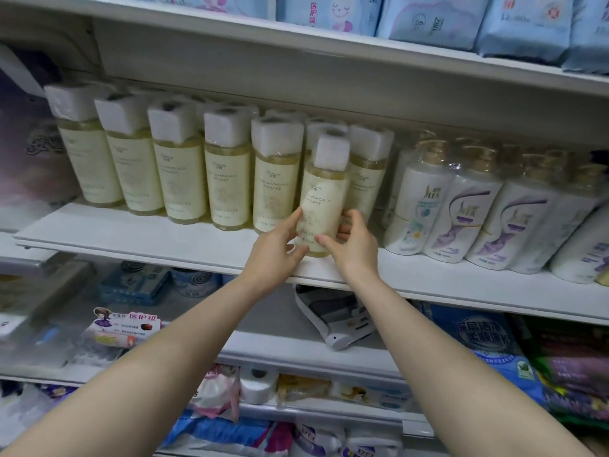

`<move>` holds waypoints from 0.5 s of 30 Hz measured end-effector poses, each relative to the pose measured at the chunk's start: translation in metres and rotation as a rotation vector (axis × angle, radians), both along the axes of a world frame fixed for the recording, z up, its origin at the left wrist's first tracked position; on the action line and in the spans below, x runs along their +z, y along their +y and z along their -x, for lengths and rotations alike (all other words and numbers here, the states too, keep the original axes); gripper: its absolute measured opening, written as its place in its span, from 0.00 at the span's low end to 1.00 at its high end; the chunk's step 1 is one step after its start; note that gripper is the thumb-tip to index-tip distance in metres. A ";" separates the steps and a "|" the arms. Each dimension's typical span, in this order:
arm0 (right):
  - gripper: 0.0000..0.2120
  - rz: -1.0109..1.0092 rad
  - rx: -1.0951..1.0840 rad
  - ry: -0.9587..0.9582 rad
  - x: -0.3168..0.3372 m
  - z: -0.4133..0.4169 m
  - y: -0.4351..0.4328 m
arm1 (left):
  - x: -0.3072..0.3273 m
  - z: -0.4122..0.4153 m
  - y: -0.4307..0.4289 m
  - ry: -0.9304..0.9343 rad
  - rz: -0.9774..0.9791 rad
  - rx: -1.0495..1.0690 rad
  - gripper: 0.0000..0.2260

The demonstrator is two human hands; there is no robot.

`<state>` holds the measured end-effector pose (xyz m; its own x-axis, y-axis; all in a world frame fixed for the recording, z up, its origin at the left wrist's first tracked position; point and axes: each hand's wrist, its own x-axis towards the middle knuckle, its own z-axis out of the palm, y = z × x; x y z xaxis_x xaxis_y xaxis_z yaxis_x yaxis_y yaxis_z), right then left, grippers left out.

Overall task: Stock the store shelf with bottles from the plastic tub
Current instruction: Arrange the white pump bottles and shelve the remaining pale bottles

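Head cam: both hands on one bottle [324, 196]. Left hand [276, 249] and right hand [354, 245] wrap its lower half from either side, fingers curled snug. Bottle upright, white cap up, at front of shelf [131, 239], just ahead of the matching bottle row [184, 166].
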<state>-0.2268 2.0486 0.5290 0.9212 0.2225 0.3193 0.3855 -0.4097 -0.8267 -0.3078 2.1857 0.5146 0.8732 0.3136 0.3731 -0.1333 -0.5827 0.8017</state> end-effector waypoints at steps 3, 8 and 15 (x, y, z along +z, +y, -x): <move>0.25 0.009 -0.007 0.025 0.002 -0.009 0.004 | 0.000 -0.009 0.005 0.013 -0.018 -0.022 0.32; 0.26 0.014 -0.022 0.027 0.001 -0.017 0.012 | 0.000 -0.019 0.010 0.035 -0.089 -0.028 0.33; 0.31 0.024 -0.056 0.040 0.002 -0.024 0.020 | 0.001 -0.027 0.014 0.050 -0.115 -0.046 0.31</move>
